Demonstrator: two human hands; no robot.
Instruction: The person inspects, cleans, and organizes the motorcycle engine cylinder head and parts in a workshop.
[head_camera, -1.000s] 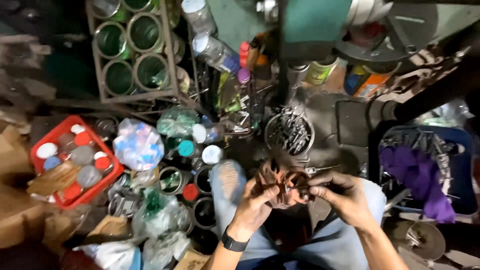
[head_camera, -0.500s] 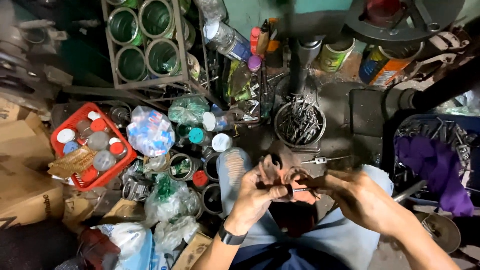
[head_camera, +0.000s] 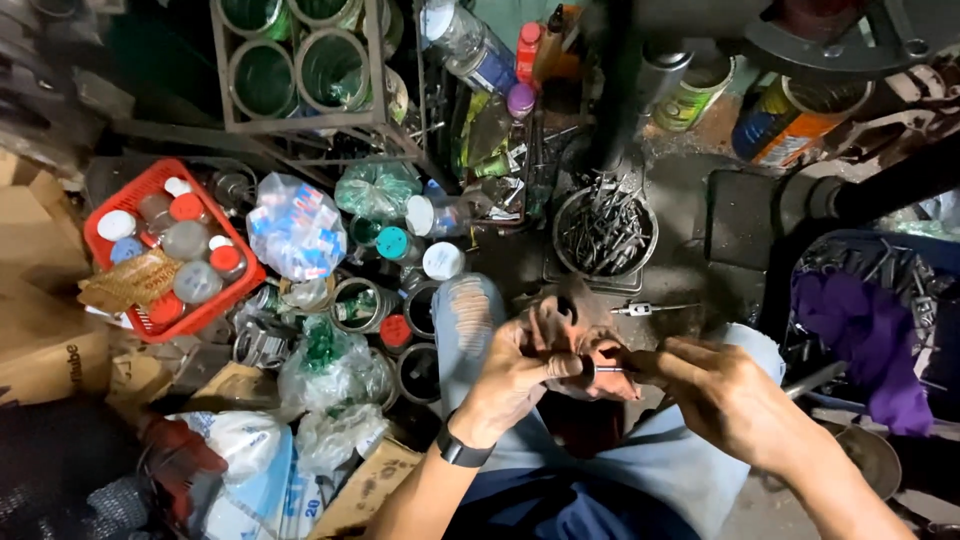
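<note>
Just below frame centre, above the lap, a small dark metal part (head_camera: 585, 368) is pinched in the left hand (head_camera: 515, 375), grip clamped on it. A thin metal rod (head_camera: 612, 369) lies level, long axis running 9 to 3 o'clock, its tip at the part; the right hand (head_camera: 725, 395) has its grip closed on the rod's other end. At 12 o'clock stands a round tin of metal bits (head_camera: 605, 232); at 10 o'clock, a red basket (head_camera: 135, 190) of capped jars.

A red basket (head_camera: 105, 205) full of little jars sits on the floor near a round metal bowl of bolts (head_camera: 604, 232), a purple cloth (head_camera: 872, 340), some plastic bags (head_camera: 296, 228) and green cans (head_camera: 300, 70).
</note>
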